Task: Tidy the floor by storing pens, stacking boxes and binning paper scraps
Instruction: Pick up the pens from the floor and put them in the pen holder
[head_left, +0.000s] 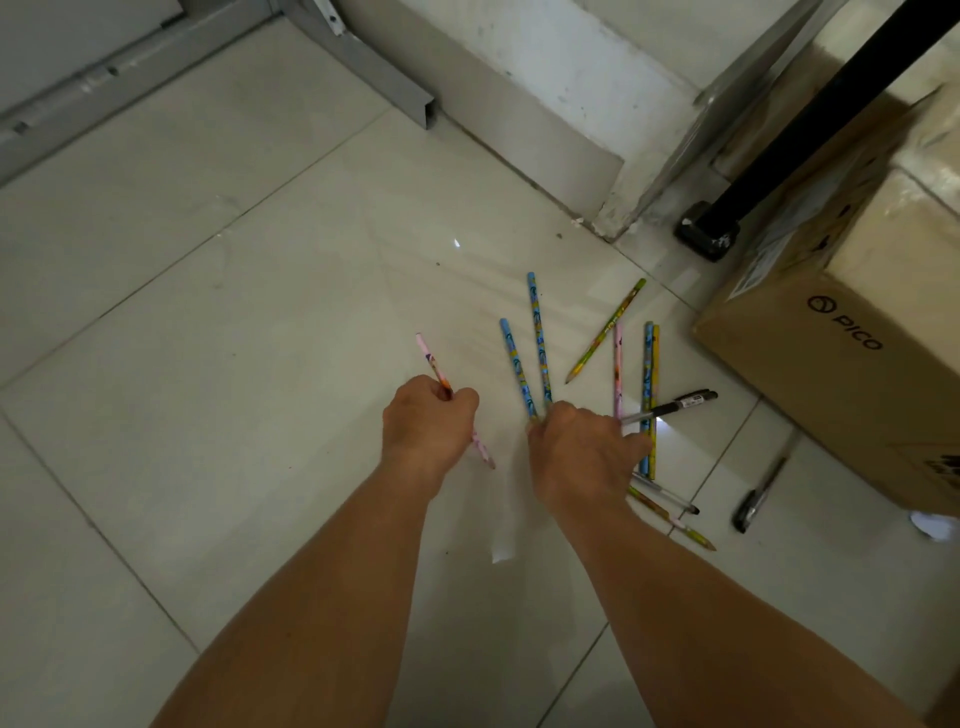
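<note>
My left hand (427, 423) is closed around a pink pencil (432, 361) that sticks out above and below the fist. My right hand (582, 452) grips two blue patterned pencils (525, 364) and a black pen (675, 404) that points right. On the tiled floor to its right lie a green-yellow pencil (608, 329), a pink pencil (617, 364) and a blue and yellow pair (650, 374). Below the right wrist lie a clear pen (670, 499) and another pencil (685, 531). A dark pen (759, 496) rests by a brown cardboard box (852, 332).
The cardboard box marked PICO stands at the right with a black pole foot (709, 234) beside it. A white wall base (545, 104) and a grey metal frame (363, 57) run along the back. A white scrap (932, 525) shows under the box edge.
</note>
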